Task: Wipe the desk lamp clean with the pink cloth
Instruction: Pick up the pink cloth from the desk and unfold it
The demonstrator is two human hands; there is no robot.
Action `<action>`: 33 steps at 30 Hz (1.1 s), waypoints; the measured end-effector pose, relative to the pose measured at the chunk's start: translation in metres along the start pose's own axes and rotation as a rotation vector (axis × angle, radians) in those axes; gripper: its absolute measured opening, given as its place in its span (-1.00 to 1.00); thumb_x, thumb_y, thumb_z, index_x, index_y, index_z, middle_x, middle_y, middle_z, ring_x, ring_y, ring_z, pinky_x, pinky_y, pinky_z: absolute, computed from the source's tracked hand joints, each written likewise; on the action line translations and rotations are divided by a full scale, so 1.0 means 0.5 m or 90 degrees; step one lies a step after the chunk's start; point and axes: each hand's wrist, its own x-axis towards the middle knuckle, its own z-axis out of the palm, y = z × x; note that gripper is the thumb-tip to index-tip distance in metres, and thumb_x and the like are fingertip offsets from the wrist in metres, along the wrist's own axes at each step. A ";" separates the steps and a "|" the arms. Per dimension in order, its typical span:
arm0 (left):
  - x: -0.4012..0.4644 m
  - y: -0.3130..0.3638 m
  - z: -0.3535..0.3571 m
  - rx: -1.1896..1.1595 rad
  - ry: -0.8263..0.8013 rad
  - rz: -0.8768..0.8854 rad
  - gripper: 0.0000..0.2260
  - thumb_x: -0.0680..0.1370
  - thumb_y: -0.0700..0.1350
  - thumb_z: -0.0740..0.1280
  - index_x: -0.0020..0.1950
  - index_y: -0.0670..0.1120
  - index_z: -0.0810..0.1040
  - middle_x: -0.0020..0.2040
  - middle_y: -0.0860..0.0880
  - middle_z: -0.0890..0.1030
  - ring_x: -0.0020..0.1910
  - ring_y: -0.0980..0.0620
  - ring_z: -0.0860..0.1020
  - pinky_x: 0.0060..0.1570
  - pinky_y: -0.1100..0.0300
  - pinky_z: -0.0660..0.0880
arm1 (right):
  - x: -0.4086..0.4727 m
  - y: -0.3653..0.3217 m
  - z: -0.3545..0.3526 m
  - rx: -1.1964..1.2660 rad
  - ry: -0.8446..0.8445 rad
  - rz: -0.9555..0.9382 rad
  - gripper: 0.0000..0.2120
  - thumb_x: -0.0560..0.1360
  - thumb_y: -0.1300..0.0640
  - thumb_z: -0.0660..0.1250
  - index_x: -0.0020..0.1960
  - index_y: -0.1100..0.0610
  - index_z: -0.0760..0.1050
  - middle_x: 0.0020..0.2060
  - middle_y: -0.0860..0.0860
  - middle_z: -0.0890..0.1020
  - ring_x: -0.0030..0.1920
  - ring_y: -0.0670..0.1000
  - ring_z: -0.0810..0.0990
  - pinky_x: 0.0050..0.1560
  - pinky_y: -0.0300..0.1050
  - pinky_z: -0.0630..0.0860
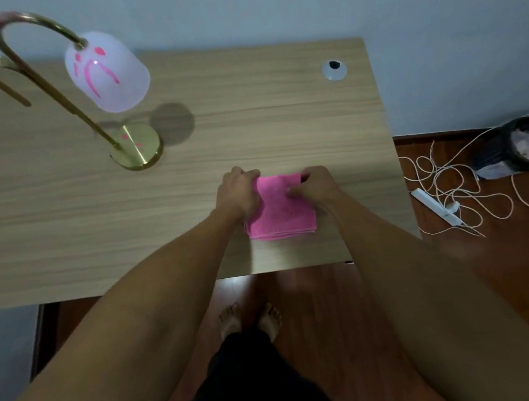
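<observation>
Both hands, left (237, 191) and right (314, 185), pinching the cloth (281, 213) near the table's (282, 119) front edge. Soft, floppy, bunches easily. Lamp (107, 72) looks top-heavy; better steadied by the stem.

Cloth: pink square terry cloth (281, 213), folded into layers, stacked edges visible along its near side; lies flat on the wooden desk, near edge, right of centre; far edge bunched and lifted slightly.

Lamp: brass desk lamp with curved gooseneck stem and frosted white dome shade (106, 72); stands upright at the far left of the desk, well apart from the cloth.

Lamp shade: hangs from the arch, opening downward; pink smears across its outer surface.

Lamp base: round brass disc (137, 147), flat on the desk; pink marks on top.
</observation>
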 end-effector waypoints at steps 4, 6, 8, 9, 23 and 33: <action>0.006 -0.008 -0.005 -0.064 -0.009 -0.063 -0.70 0.47 -0.10 0.38 0.19 0.01 0.68 0.11 -0.18 0.56 0.10 -0.22 0.57 0.17 -0.11 0.59 | -0.024 -0.031 -0.019 0.055 -0.053 -0.102 -0.63 0.33 0.44 0.60 -0.34 0.13 0.46 -0.40 0.04 0.47 -0.38 -0.13 0.42 -0.38 -0.22 0.40; 0.003 -0.010 -0.023 -0.110 0.007 -0.081 -0.84 0.50 -0.07 0.39 0.02 -0.01 0.72 0.09 -0.17 0.56 0.07 -0.17 0.56 0.15 -0.03 0.58 | -0.036 -0.047 -0.031 0.073 -0.076 -0.113 -0.63 0.34 0.48 0.56 -0.34 0.15 0.44 -0.41 0.07 0.46 -0.45 -0.17 0.42 -0.43 -0.28 0.40; -0.006 -0.007 -0.058 -0.178 0.020 -0.090 -0.93 0.49 -0.09 0.40 -0.14 0.00 0.68 0.01 -0.15 0.64 0.01 -0.14 0.62 0.07 0.00 0.62 | -0.048 -0.068 -0.043 0.078 -0.082 -0.116 -0.67 0.37 0.48 0.55 -0.29 0.18 0.47 -0.38 0.11 0.51 -0.42 -0.10 0.49 -0.43 -0.26 0.46; -0.011 -0.005 -0.078 -0.210 0.023 -0.095 -0.94 0.50 -0.13 0.40 -0.15 -0.03 0.66 -0.04 -0.16 0.68 -0.01 -0.15 0.64 0.02 0.00 0.63 | -0.055 -0.082 -0.047 0.074 -0.084 -0.120 -0.70 0.39 0.45 0.55 -0.27 0.19 0.48 -0.36 0.13 0.54 -0.39 -0.05 0.54 -0.45 -0.25 0.49; -0.068 -0.011 -0.332 -0.382 0.145 0.003 -0.97 0.58 -0.21 0.32 -0.04 -0.14 0.54 -0.18 -0.07 0.57 -0.20 0.01 0.48 -0.31 0.19 0.40 | -0.172 -0.319 -0.052 0.121 -0.192 -0.132 -0.78 0.39 0.41 0.56 -0.04 0.23 0.63 -0.11 0.18 0.72 -0.07 0.16 0.72 0.13 0.11 0.67; -0.117 -0.088 -0.458 -0.312 0.315 0.112 -0.84 0.49 0.08 0.37 -0.08 0.02 0.59 -0.21 0.08 0.66 -0.16 0.05 0.64 -0.05 0.11 0.58 | -0.233 -0.417 0.025 0.302 -0.082 -0.057 -0.83 0.53 0.37 0.13 0.04 0.22 0.44 -0.25 0.14 0.49 -0.17 0.17 0.58 -0.05 0.11 0.62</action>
